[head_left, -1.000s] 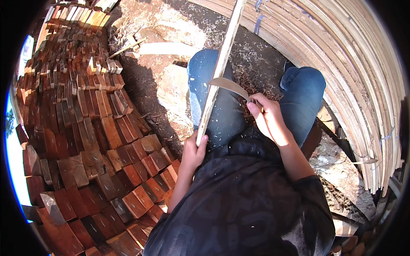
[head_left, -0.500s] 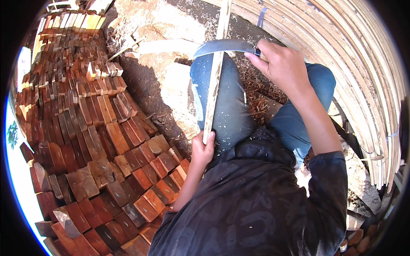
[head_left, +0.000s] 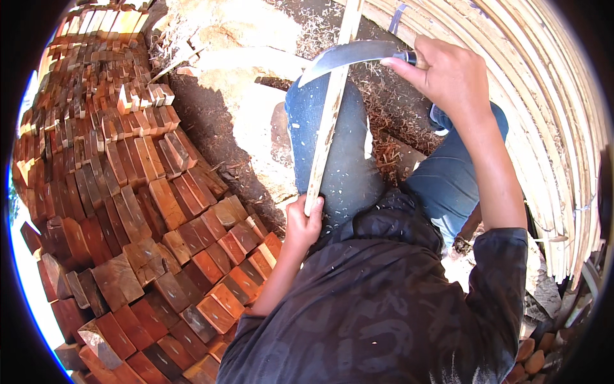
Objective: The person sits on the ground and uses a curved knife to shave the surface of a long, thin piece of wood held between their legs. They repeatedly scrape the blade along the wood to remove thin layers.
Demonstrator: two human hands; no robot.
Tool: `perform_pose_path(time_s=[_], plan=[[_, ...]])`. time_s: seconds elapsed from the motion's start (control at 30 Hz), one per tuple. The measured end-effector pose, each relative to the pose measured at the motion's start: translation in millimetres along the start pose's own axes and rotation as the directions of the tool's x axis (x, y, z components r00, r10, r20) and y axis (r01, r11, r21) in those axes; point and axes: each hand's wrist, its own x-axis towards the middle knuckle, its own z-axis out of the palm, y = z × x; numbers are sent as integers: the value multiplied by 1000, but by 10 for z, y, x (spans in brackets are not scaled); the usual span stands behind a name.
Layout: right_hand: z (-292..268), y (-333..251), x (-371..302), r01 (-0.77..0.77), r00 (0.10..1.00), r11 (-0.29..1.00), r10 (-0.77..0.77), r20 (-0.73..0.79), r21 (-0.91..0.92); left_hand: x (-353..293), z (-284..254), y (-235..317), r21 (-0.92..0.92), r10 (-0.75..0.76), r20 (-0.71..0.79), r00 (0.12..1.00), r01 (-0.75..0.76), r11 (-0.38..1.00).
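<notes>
A long, pale wooden strip (head_left: pixel 327 131) lies over my jeans-clad thigh and runs away past the top of the view. Its near end is gripped by my left hand (head_left: pixel 304 221), thumb along the wood. My right hand (head_left: pixel 453 75) is wrapped round the handle of a curved, sickle-like knife. The knife's blade (head_left: pixel 350 57) points left and crosses the strip just beyond my knee; the strip shows a rough, mottled face. Part of the handle is hidden in my fist.
Stacked reddish-brown wood blocks (head_left: pixel 169 198) fill the left side. Long pale strips (head_left: pixel 537 109), bundled with ties, curve along the right. Shavings (head_left: pixel 403 96) litter the ground beyond my legs. A thin stick (head_left: pixel 176 64) lies near the stack.
My right hand and the knife have moved away from me and to the right along the strip. The strip's far end has tilted slightly right; my left hand keeps its hold.
</notes>
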Motion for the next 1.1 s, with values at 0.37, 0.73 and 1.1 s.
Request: perform_pose_path(time_s=[0.37, 0.73, 1.1], plan=[[9, -505, -276, 18, 988, 985, -44, 147, 170, 16, 30, -11, 41, 9, -28, 1000, -7, 999], [4, -257, -119, -185, 974, 976, 167, 151, 112, 11, 43, 51, 50, 46, -73, 996, -42, 998], [149, 177, 144, -76, 996, 997, 77, -55, 17, -4, 84, 103, 89, 51, -110, 993, -42, 995]])
